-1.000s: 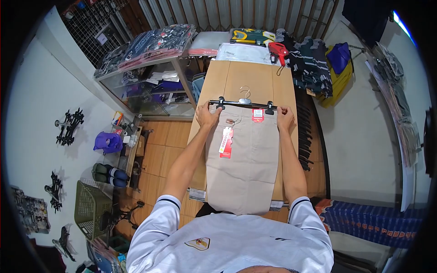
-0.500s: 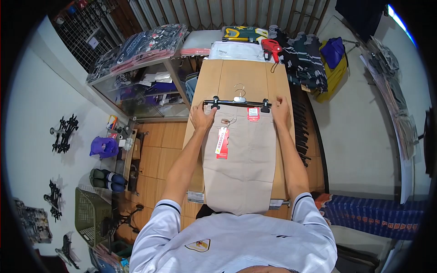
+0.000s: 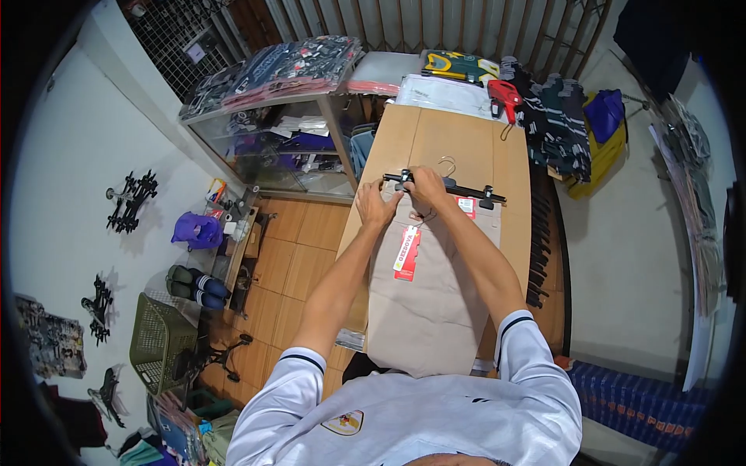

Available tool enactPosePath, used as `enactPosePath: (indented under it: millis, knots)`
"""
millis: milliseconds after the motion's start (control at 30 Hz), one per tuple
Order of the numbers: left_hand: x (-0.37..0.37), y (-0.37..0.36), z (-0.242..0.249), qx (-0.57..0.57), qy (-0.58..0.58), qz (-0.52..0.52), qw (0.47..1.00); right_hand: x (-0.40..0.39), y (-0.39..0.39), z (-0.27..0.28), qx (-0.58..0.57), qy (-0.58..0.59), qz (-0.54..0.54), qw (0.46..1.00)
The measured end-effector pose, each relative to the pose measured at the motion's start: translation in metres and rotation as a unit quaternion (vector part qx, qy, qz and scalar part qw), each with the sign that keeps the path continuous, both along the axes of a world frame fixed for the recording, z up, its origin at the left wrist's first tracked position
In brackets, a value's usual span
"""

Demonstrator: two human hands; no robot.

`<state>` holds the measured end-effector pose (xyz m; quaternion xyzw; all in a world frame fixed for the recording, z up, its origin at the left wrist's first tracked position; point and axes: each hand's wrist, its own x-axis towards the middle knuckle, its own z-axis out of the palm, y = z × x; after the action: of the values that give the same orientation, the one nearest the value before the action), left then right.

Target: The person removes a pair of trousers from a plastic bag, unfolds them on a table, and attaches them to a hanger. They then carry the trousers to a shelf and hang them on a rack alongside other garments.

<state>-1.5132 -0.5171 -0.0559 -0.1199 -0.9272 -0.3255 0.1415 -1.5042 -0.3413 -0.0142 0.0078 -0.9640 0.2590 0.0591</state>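
Beige folded trousers lie on the cardboard-topped table, the waistband away from me. A black clip hanger with a metal hook lies across the waistband, its right clip on the cloth. At the waistband's left corner, my left hand is closed on the fabric, thumb near the left clip. My right hand has crossed over and pinches that left clip; its fingers partly cover it. A white and red hang tag hangs below my hands, and a second red label shows near the right clip.
The cardboard tabletop holds white packets and a red handheld tool at its far end. A glass cabinet topped with packaged clothes stands left. Folded dark clothes and a row of black hangers are on the right.
My right hand has moved left from the hanger's right end to its left clip. My left hand stays at the left corner. The view has shifted, and the hanger appears tilted.
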Motion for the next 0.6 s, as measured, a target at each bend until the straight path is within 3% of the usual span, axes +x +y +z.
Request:
enactPosePath:
  millis: [400, 500, 600]
  knots:
    - [-0.018, 0.000, -0.009, 0.054, -0.072, -0.041, 0.995, -0.025, 0.010, -0.017, -0.129, -0.005, -0.020, 0.991]
    - [-0.037, 0.003, -0.040, 0.164, -0.098, -0.071, 0.979, -0.032, 0.009, -0.016, -0.163, 0.020, -0.039, 0.986]
    - [-0.056, 0.004, -0.055, 0.196, -0.103, -0.104, 0.970, -0.039, 0.009, -0.006, -0.198, 0.007, -0.062, 0.978]
